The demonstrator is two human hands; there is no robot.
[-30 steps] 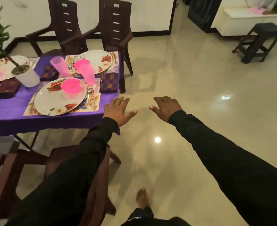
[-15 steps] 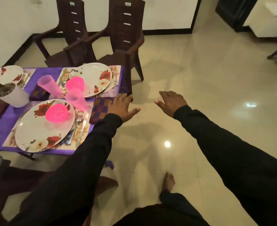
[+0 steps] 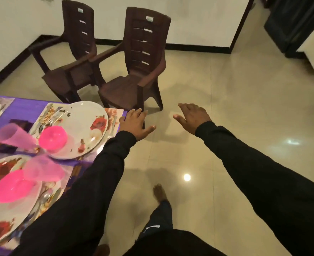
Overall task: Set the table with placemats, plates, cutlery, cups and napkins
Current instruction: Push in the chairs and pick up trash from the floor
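The purple-clothed table (image 3: 25,108) fills the left edge of the head view. A floral plate (image 3: 89,124) on a floral placemat (image 3: 115,112) carries a pink bowl (image 3: 53,138), with cutlery (image 3: 45,117) at its left. A nearer floral plate (image 3: 4,217) holds another pink bowl (image 3: 13,185). Two translucent pink cups (image 3: 13,136) (image 3: 41,169) stand between the settings. My left hand (image 3: 135,124) hovers empty past the table's right corner, fingers spread. My right hand (image 3: 192,116) hangs empty over the floor, fingers straight.
Two dark brown plastic armchairs (image 3: 134,80) (image 3: 73,67) stand side by side beyond the table, against the white wall. Glossy beige tile floor (image 3: 244,108) spreads to the right. My bare foot (image 3: 159,194) is on the tiles below my hands. A dark doorway (image 3: 291,24) is at the top right.
I have stepped forward along the table's right side, so the table slid down and left in view and the chairs came nearer. Both hands stayed empty and outstretched.
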